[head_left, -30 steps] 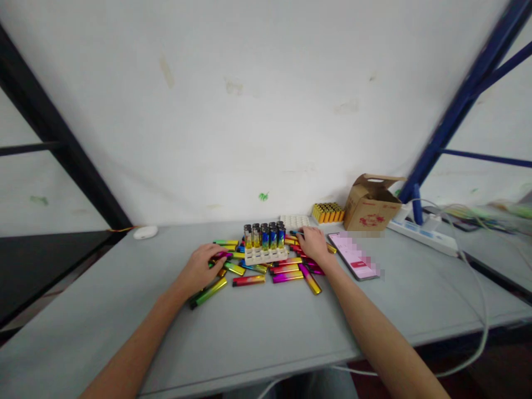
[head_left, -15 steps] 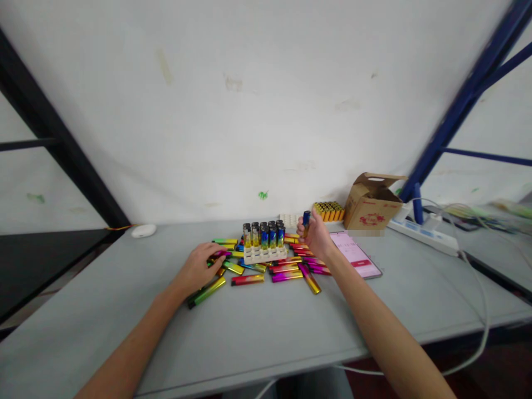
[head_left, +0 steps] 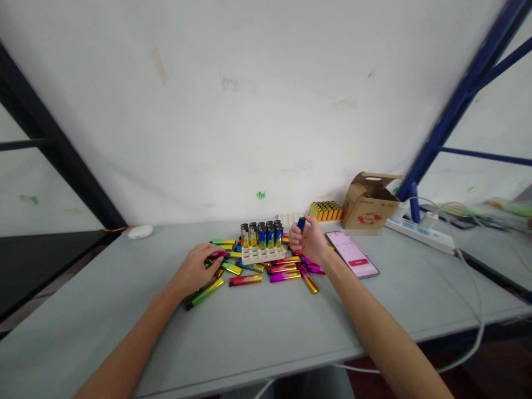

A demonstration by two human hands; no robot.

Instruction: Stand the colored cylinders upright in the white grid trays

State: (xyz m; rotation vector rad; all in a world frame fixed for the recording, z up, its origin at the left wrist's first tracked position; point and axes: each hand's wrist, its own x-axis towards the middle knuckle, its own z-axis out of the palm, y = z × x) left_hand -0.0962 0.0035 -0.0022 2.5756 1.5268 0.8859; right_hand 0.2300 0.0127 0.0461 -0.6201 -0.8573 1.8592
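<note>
My right hand (head_left: 308, 242) is raised above the table with its fingers curled round a blue lighter (head_left: 301, 223); the blue end pokes out at the top. At the left of a loose pile, the fingers of my left hand (head_left: 200, 265) close on a magenta lighter (head_left: 216, 255). Between my hands stands a white holed rack (head_left: 262, 255), with several blue-and-gold lighters (head_left: 270, 236) upright in its rear rows. Loose lighters in red, green, magenta and gold lie round the rack, among them a green lighter (head_left: 205, 293) and a red lighter (head_left: 245, 280).
Behind my right hand are a second white rack (head_left: 286, 218) and a block of upright orange-yellow lighters (head_left: 327, 211). Rightward lie a phone (head_left: 356, 257), an open cardboard box (head_left: 368, 205) and a power strip (head_left: 421, 235). A white case (head_left: 140, 232) rests far left.
My right hand has moved slightly left and down with the blue lighter, which now tilts and sits deeper in the fingers. My left hand stays at the magenta lighter. The whole view has shifted slightly.
</note>
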